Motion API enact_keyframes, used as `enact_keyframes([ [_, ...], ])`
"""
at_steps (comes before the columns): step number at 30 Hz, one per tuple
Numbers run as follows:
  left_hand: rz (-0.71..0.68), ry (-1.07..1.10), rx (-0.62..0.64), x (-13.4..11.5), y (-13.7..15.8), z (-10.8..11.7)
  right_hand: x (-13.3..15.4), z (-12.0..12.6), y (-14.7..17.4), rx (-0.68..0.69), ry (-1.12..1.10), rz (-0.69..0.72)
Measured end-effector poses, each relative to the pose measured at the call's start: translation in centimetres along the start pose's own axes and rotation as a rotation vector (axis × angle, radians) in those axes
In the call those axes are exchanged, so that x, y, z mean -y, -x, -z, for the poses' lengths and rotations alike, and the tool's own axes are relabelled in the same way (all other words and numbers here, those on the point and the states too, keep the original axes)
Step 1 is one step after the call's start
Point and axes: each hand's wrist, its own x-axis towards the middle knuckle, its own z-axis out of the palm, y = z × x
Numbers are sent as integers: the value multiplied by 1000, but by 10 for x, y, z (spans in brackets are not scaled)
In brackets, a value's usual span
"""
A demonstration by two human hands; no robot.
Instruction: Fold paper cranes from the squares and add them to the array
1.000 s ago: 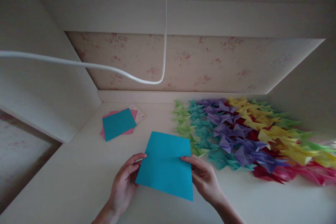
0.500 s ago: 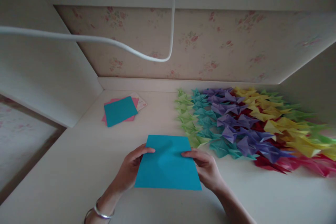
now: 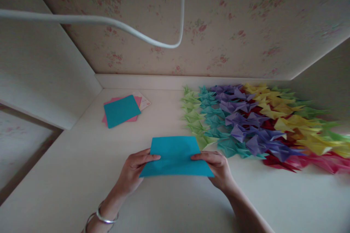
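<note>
A flat sheet of blue paper (image 3: 175, 158) is held up between my two hands, unfolded, above the white tabletop. My left hand (image 3: 136, 169) grips its left edge, thumb on top and the fingers hidden beneath. On the opposite edge, my right hand (image 3: 216, 169) pinches the sheet in the same manner. Just past my right hand lie rows of folded paper cranes (image 3: 243, 120) in green, teal, purple, yellow and red. A silver bangle (image 3: 105, 218) circles my left wrist.
Farther back on the left rests a small stack of teal and pink paper (image 3: 122, 111) on the table (image 3: 68, 174). A white cable (image 3: 115, 23) hangs across the upper view. Floral wallpaper (image 3: 164, 32) covers the recess behind, with a white panel (image 3: 49, 62) at left.
The blue sheet has tilted, its near edge now higher in view and its surface more foreshortened. Both hands still hold its sides. The head view has shifted slightly.
</note>
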Motion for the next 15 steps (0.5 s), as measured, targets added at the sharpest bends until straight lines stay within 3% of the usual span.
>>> enact_keyframes([
  [5, 3, -37, 17, -1, 3, 0, -1, -3, 2, 6, -33, -60],
  [10, 33, 23, 149, -5, 7, -4, -4, -9, 4, -98, -67, -119],
  [15, 76, 178, -39, 3, 7, -3, -7, -16, 7, -141, -68, -140],
])
